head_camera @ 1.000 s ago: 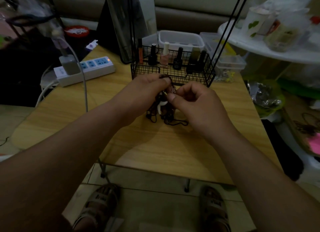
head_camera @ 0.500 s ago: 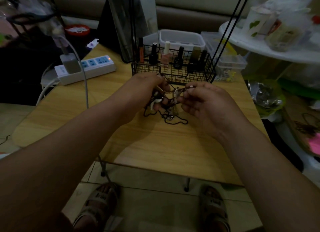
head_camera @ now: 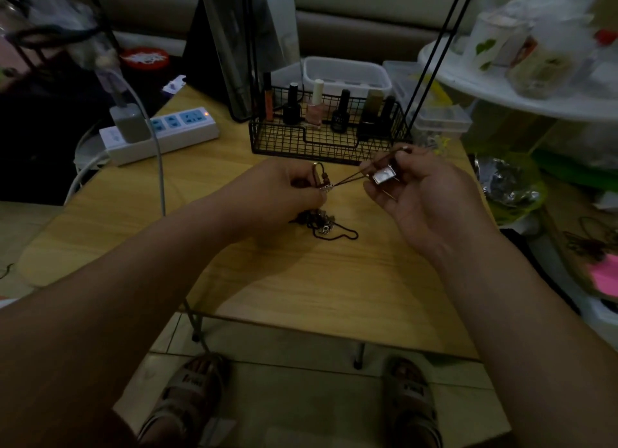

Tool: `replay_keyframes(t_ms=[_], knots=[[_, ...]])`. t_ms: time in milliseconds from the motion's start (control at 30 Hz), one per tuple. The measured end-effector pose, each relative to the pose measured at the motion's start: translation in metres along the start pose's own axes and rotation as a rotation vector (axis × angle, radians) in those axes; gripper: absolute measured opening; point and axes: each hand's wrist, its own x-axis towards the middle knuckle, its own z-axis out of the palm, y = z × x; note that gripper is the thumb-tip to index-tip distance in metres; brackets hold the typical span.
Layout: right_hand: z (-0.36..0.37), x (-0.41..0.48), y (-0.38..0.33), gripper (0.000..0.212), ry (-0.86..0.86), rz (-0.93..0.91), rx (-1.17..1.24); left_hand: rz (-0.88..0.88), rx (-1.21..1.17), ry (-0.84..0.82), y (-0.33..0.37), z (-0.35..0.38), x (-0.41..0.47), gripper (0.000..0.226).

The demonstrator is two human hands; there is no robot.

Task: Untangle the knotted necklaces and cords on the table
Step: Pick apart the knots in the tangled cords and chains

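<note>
A tangle of dark cords and small metal pieces (head_camera: 322, 221) lies on the wooden table (head_camera: 301, 287), partly under my left hand. My left hand (head_camera: 277, 193) pinches the knotted part where a silver bead sits. A brown cord (head_camera: 351, 178) runs taut from there to my right hand (head_camera: 421, 193). My right hand holds that cord's end between thumb and fingers, with a silver rectangular pendant (head_camera: 384, 175) at its fingertips. Both hands hover a little above the table.
A black wire basket (head_camera: 321, 143) of nail polish bottles stands just behind my hands. A white power strip (head_camera: 160, 134) with a plugged charger and cable lies at the back left. Plastic boxes (head_camera: 434, 119) sit at the back right. A white round shelf (head_camera: 521, 96) stands to the right.
My hands have drawn apart. The right hand moved right and pulled the brown cord with the silver pendant out of the tangle; most of the tangle now lies on the table.
</note>
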Motion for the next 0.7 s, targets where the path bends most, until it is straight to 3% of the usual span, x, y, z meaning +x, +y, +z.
replay_keyframes(t_ms=[133,233,333,433,533,633,700], knots=[[0.000,-0.001,0.002,0.014,0.084,0.014,-0.032,-0.059,-0.036,0.026,-0.001,-0.002,0.000,0.014],[-0.004,0.001,0.004,0.015,0.138,-0.029,-0.389,-0.080,-0.102,0.073,-0.002,-0.003,0.001,0.017],[-0.006,-0.001,0.004,0.015,0.044,-0.061,-0.868,-0.069,-0.198,0.074,-0.002,-0.006,0.001,0.017],[-0.001,-0.008,0.010,0.015,-0.083,-0.107,-1.121,-0.035,-0.182,0.071,0.001,-0.006,0.000,0.017],[0.006,-0.015,0.017,0.027,-0.173,-0.195,-1.152,0.006,-0.196,0.050,0.004,-0.004,-0.001,0.018],[0.012,-0.017,0.021,0.043,-0.300,-0.220,-1.000,0.061,-0.241,-0.002,0.005,-0.005,-0.002,0.024],[0.013,-0.016,0.024,0.037,-0.352,-0.221,-0.944,0.077,-0.234,-0.035,0.005,-0.006,-0.003,0.029]])
